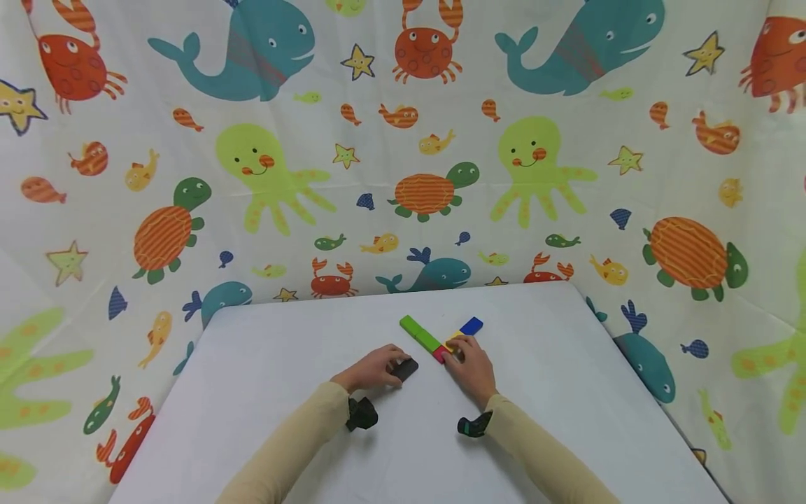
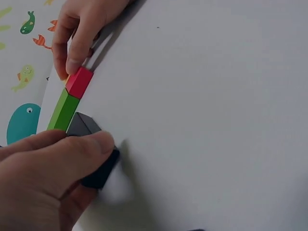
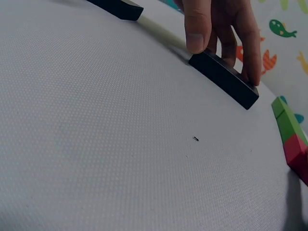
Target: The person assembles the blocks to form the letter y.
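My left hand [image 1: 376, 367] grips a black oblong block [image 1: 405, 369] between thumb and fingers, low over the white table. To its right, green blocks [image 1: 417, 331] form a row that ends in a red block [image 1: 439, 353]. From the red end a yellow block [image 1: 450, 340] and a blue block [image 1: 471, 326] run off at an angle, making a V. My right hand [image 1: 474, 369] pinches the yellow block, its thumb right beside the red one. In the left wrist view those fingertips partly hide the yellow block.
The white table [image 1: 283, 420] ends at the back against a hanging cloth [image 1: 365, 238] printed with sea animals. Dark straps with small devices [image 1: 362, 414] sit on both wrists. Beige sleeves [image 1: 296, 441] reach in from the near edge.
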`<state>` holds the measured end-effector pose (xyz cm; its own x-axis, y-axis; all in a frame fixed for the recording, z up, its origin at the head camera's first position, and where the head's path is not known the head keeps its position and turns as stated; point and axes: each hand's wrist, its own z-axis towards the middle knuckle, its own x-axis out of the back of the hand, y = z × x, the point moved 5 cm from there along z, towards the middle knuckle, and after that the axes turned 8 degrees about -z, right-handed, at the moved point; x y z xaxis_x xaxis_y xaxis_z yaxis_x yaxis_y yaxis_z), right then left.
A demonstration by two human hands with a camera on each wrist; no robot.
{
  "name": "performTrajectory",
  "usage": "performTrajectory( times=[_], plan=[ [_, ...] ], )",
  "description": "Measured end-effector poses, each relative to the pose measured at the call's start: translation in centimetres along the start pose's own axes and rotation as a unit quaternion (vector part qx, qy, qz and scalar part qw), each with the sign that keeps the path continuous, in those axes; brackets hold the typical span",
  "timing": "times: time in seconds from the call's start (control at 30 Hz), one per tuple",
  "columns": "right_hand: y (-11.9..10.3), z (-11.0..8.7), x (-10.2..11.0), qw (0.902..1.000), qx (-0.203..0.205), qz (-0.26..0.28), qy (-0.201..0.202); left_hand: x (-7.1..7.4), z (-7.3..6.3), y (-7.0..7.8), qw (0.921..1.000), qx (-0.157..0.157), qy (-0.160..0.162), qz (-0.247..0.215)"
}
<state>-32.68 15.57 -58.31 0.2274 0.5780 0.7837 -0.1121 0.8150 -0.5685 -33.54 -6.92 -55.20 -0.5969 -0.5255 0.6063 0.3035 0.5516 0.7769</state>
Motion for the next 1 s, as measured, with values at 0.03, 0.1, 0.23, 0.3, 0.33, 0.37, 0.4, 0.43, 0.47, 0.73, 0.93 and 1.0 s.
performTrajectory(
  times=[0.03,0.1,0.23,0.3,0.33,0.37,0.4,0.43,0.47,0.73,0.93,1.0],
  plan=[
    [0.0,0.0,0.0,1.0000,0.001,0.001,0.000,-0.1,0.0,-0.1,1.0000,0.002,0.003,0.000],
    [0.0,-0.1,-0.1,1.0000,0.001,0.000,-0.001,-0.2,0.0,-0.1,1.0000,-0.002,0.008,0.001],
    [0.0,-0.1,0.0,1.0000,0.001,-0.001,0.003,-0.5,0.2,0.1,0.9998,-0.009,0.017,-0.002],
    [0.0,-0.1,0.0,1.0000,0.000,-0.005,0.003,-0.5,0.4,0.1,0.9997,-0.012,0.022,0.002],
    [-0.1,-0.1,0.0,1.0000,0.001,-0.004,0.004,-0.5,0.5,0.1,0.9996,-0.014,0.024,0.003],
    [-0.1,-0.1,0.0,1.0000,0.001,-0.004,0.004,-0.5,0.7,0.1,0.9995,-0.016,0.026,0.005],
    [-0.1,0.0,0.0,1.0000,0.002,-0.004,0.005,-0.5,0.8,0.1,0.9995,-0.017,0.028,0.005],
    [-0.1,0.0,0.0,1.0000,0.002,-0.004,0.004,-0.5,0.9,0.1,0.9994,-0.017,0.028,0.006],
    [-0.1,0.0,0.0,1.0000,0.003,-0.004,0.004,-0.5,0.9,0.1,0.9994,-0.017,0.030,0.005],
    [0.0,0.0,0.2,0.9999,0.006,0.000,0.008,-0.8,1.9,0.5,0.9987,-0.026,0.028,0.034],
    [-0.1,0.1,0.1,0.9999,0.011,-0.004,0.011,-1.0,2.4,1.0,0.9984,-0.039,0.019,0.038],
    [-0.1,0.1,0.0,0.9998,0.013,-0.004,0.013,-1.2,2.6,1.3,0.9982,-0.039,0.014,0.042]
  ],
)
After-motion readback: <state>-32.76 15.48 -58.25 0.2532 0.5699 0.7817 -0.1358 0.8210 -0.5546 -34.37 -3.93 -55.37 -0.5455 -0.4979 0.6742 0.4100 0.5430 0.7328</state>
